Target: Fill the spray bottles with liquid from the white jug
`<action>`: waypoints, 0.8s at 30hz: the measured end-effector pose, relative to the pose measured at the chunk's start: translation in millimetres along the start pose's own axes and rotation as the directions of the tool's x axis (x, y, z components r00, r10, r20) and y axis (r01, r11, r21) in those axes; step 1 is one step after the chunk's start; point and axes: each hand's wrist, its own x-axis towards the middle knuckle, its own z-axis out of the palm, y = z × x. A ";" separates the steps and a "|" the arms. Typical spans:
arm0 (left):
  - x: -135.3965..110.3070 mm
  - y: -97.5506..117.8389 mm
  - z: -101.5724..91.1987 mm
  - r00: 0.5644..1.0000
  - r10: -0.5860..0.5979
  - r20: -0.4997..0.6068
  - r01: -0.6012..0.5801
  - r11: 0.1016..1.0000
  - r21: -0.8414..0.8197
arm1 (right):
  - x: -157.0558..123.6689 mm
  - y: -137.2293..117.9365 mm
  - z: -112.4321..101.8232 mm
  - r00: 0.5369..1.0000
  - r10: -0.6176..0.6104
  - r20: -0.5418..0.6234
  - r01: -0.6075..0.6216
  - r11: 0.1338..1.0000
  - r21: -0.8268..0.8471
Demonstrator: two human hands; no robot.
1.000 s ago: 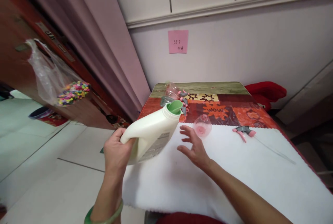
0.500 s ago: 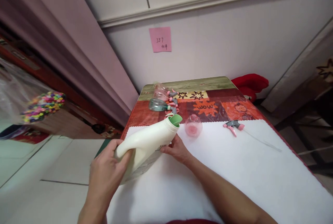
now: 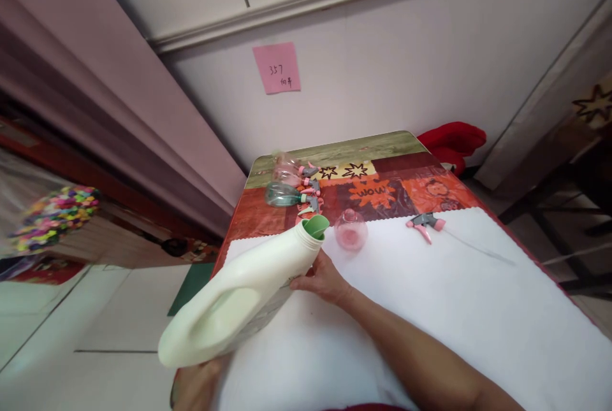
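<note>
A big cream detergent jug (image 3: 243, 296) with a green spout lies tilted over the near left of the table, spout pointing away. My right hand (image 3: 321, 278) curls round its neck from below. My left hand (image 3: 197, 385) is mostly hidden under the jug's base and props it up. Just past the spout a small clear pink bottle (image 3: 350, 231) stands uncapped on the white cloth (image 3: 430, 309). A pink and grey spray head (image 3: 424, 224) with a long tube lies further right on the cloth.
Several small spray bottles (image 3: 291, 187) lie at the table's far left on the orange patterned cover. A pink note (image 3: 277, 68) sticks to the wall. A red cushion (image 3: 452, 140) sits behind the table. A bag of coloured beads (image 3: 55, 216) hangs at the left.
My right hand moved from hovering open to gripping the jug's neck. My left hand slid from the handle down under the base. The view shifted right.
</note>
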 end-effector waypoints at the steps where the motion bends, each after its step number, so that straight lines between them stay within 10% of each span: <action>1: -2.4 -10.8 4.3 0.998 -0.039 0.044 0.040 0.999 -0.011 | -0.1 -0.7 -0.5 1.000 -0.003 -0.001 0.003 1.000 -0.010; 5: -1.6 -25.9 17.2 0.982 -0.114 0.151 0.129 0.987 -0.093 | -0.6 -6.7 -5.1 0.999 -0.044 -0.010 0.043 0.997 -0.069; 24: 6.3 29.7 41.9 0.999 -0.035 -0.010 0.031 0.963 -0.266 | 0.9 -29.8 -19.7 0.997 -0.060 -0.038 0.060 0.998 -0.007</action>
